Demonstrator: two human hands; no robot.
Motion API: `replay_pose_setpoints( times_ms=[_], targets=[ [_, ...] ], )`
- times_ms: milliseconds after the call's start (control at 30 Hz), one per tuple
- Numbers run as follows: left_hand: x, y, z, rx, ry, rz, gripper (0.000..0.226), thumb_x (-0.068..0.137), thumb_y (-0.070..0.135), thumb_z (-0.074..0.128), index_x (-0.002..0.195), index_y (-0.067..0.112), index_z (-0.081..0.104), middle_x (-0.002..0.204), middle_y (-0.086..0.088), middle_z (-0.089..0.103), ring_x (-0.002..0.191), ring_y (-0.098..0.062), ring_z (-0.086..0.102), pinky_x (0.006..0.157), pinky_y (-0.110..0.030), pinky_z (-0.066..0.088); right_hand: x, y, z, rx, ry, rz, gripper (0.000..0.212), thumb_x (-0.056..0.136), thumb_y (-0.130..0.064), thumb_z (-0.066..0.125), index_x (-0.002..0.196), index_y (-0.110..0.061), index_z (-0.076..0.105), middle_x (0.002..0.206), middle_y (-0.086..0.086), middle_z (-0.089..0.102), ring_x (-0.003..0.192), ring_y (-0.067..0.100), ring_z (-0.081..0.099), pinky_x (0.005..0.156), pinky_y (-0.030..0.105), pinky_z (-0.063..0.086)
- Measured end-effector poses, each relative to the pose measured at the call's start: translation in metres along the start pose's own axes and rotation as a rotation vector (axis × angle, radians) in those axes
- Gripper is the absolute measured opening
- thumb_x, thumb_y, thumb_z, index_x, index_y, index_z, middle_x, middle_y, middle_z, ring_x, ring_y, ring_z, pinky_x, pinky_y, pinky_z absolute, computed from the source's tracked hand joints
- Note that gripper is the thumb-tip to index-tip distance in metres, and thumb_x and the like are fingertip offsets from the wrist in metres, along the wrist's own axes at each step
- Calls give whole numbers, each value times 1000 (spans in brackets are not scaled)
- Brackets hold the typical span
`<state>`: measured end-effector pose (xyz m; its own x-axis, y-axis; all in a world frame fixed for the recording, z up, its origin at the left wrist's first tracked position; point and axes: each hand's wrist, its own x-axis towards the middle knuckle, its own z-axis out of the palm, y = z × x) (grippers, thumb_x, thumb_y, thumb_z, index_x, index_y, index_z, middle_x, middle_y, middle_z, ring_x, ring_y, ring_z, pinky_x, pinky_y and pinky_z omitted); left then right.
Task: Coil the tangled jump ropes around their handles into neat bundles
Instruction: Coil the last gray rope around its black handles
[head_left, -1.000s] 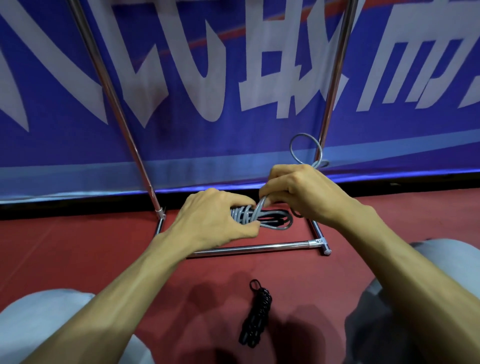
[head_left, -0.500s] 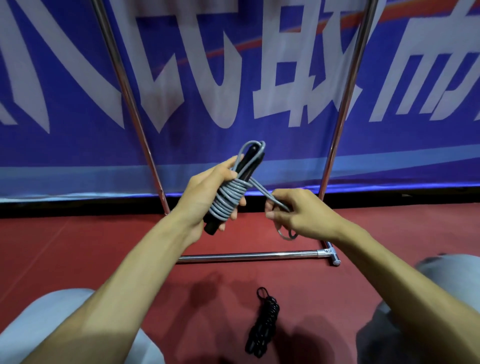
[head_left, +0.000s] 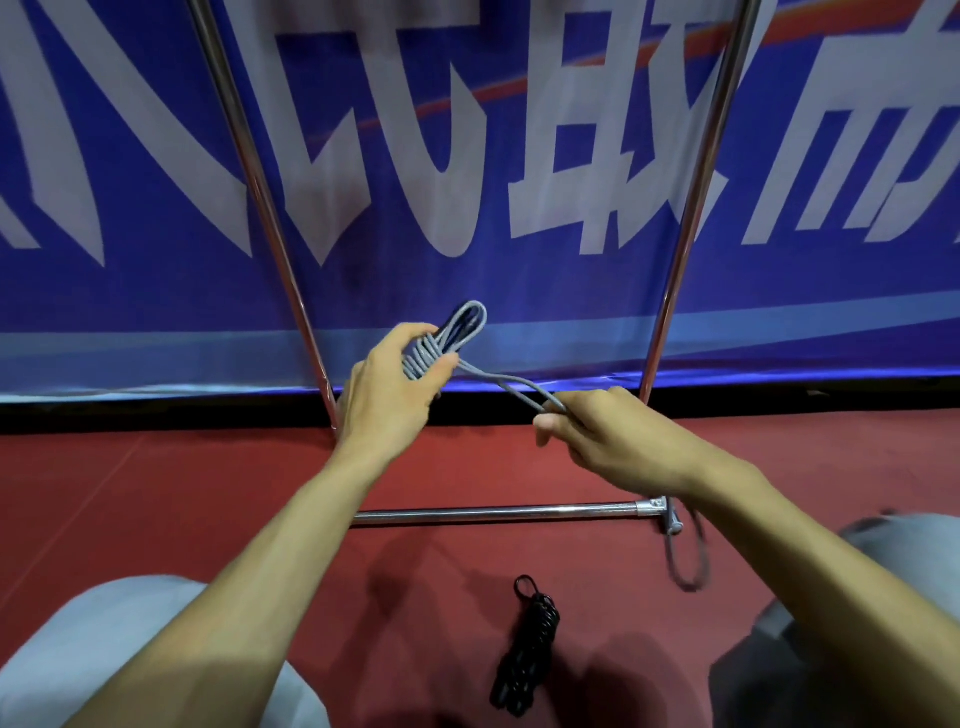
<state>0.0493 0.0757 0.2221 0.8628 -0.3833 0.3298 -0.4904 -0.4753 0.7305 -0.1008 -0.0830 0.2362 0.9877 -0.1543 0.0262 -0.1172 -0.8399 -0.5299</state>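
From the head camera, your left hand (head_left: 395, 387) is gripping the grey rope (head_left: 451, 336) bundle, fingers curling round its coils, up in the air in front of the banner (head_left: 467, 156). The bundle's long axis is tilting up and to the right, its looped end pointing at the banner; its lower end is hiding inside your fist. Your right hand (head_left: 608, 441) is pinching a doubled strand that is running taut from the bundle down and to the right. A blurred tail (head_left: 685, 558) is dangling below your right wrist, just beside the rack's (head_left: 493, 514) corner. The rack's bottom bar is lying across the floor (head_left: 156, 493) beneath both hands. The black rope (head_left: 530, 649) is lying coiled on the floor between your knees, pointing roughly away from you.
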Motion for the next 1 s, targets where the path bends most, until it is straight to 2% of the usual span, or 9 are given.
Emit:
replay_pose_setpoints(
  times_ms=[133, 267, 400, 600, 667, 733, 833, 933, 1000],
  targets=[
    [-10, 3, 9, 289, -104, 109, 36, 88, 48, 62, 121, 39, 52, 97, 7, 65, 98, -26, 62, 70, -31, 36, -7, -10, -6, -139, -15, -98, 30, 99, -42, 41, 88, -21, 60, 55, -9, 42, 53, 8, 42, 57, 26, 33],
    [-18, -1, 22, 454, -257, 224, 40, 88, 48, 60, 125, 43, 45, 112, 8, 63, 108, -23, 60, 71, -32, 36, -7, -14, -8, -303, 16, -210, 23, 99, -38, 43, 81, -25, 42, 57, -6, 36, 53, 15, 35, 59, 39, 38],
    [-27, 5, 31, 566, -448, 354, 46, 89, 44, 61, 132, 44, 44, 114, 12, 58, 113, -19, 56, 75, -31, 38, -8, -9, -10, -341, 90, -263, 16, 98, -33, 47, 93, -21, 57, 72, -6, 52, 67, 21, 44, 61, 41, 43],
    [-38, 21, 27, 422, -730, 391, 41, 89, 42, 62, 124, 39, 43, 113, 4, 60, 103, -21, 59, 84, -40, 49, 1, 5, -15, -137, 301, -221, 15, 93, -28, 51, 87, -25, 64, 64, -12, 55, 66, 15, 53, 63, 40, 50],
    [-41, 26, 24, 363, -708, 395, 39, 87, 43, 64, 121, 38, 48, 110, 7, 60, 101, -18, 58, 83, -39, 49, 5, 8, -15, -58, 368, -206, 17, 91, -30, 49, 84, -25, 64, 67, -10, 61, 68, 16, 57, 65, 39, 50],
    [-43, 30, 21, 384, -641, 412, 48, 79, 59, 66, 122, 42, 51, 110, 10, 64, 102, -18, 58, 83, -36, 49, 7, 11, -17, -13, 427, -205, 17, 91, -30, 54, 84, -23, 68, 69, -11, 61, 69, 12, 57, 67, 32, 48],
    [-49, 37, 18, 401, -585, 369, 54, 65, 80, 61, 108, 48, 62, 84, 10, 65, 84, -16, 56, 70, -29, 44, 9, 15, -18, -1, 452, -191, 13, 89, -27, 65, 87, -17, 74, 72, -10, 63, 73, 9, 57, 66, 18, 42],
    [-49, 38, 19, 382, -512, 420, 37, 71, 78, 57, 88, 46, 63, 71, 7, 61, 72, -14, 53, 64, -28, 39, 10, 22, -16, 35, 442, -136, 15, 88, -28, 65, 87, -17, 74, 74, -7, 68, 72, 7, 61, 68, 22, 47],
    [-45, 33, 16, 333, -486, 438, 29, 77, 72, 56, 76, 43, 53, 66, 9, 57, 68, -13, 51, 62, -28, 36, 11, 27, -16, 64, 466, -105, 14, 89, -28, 64, 85, -17, 73, 67, -6, 66, 68, 7, 60, 67, 20, 45]
  ],
)
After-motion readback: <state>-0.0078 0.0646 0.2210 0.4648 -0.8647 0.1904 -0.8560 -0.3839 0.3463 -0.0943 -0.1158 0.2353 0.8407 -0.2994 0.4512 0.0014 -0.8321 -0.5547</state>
